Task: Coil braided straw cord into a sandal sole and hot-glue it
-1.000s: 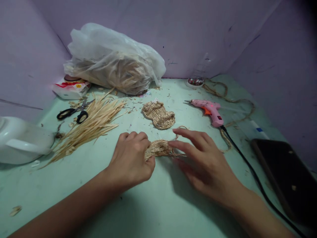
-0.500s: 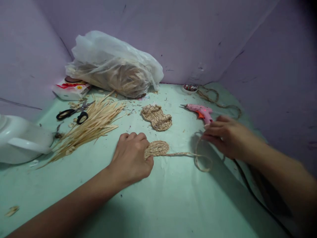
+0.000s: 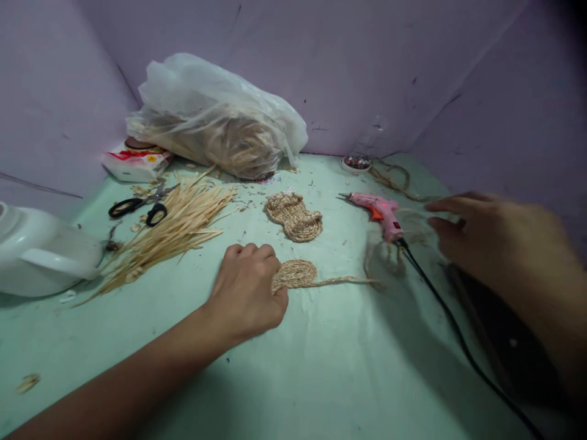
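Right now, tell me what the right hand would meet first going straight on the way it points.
Pointing toward the picture's left, the right hand would likely meet the glue gun first, though its height is unclear and it might pass above.

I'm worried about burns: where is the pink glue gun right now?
In the head view, the pink glue gun lies right of centre on the table, between the farther woven piece and the right hand.

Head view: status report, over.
Left hand holding coiled braid. Right hand blurred, grip unclear. Possible obstacle: pink glue gun lying between the hands.
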### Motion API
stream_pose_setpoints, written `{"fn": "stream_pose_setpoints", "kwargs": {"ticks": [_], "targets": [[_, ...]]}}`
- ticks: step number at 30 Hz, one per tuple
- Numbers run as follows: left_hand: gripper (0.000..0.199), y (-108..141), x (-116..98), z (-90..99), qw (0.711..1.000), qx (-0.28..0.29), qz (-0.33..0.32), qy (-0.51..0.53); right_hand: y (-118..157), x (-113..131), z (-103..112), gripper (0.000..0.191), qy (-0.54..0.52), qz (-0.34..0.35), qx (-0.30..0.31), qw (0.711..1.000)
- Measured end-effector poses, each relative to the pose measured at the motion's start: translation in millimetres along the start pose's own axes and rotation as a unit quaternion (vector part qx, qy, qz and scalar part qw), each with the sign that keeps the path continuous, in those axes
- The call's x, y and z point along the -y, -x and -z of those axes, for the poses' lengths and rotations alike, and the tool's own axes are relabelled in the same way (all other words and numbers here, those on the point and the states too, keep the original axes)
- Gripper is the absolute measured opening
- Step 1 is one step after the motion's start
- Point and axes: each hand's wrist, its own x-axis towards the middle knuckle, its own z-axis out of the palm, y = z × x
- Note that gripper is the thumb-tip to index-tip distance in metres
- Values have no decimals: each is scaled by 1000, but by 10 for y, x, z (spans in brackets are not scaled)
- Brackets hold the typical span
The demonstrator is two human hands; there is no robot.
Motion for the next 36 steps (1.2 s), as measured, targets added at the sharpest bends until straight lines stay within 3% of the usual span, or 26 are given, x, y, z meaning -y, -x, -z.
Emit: {"fn": "stream_pose_setpoints", "kwargs": {"ticks": [1,3,5,7,12,19,29,36], "targets": [[22,-1,1,-1,1000,1,0,0,103,232,22,19,-83,-31,-23,996],[21,-1,4,-4,1000,1,1,0,314,658,29,17,-257,-11,95,962],[21,-1,7,-6,1000,-1,1,-2,494,951,-25,23,-290,-6,171,942],[22,0,10,-8,1000,-5,-2,-5,615,1078,-117,19,-258,7,180,949],[22,-1,14,-13,1000,-5,-5,-5,689,1016,-301,17,-265,83,156,948],[23,-8,15,-14,1000,2,1,-1,661,974,-359,13,-231,132,129,955],[23,-12,12,0,1000,9,-1,-4,606,955,-394,9,-210,134,101,963],[22,-13,19,-4,1000,10,-6,-3,493,892,-466,11,-246,169,109,948]]}}
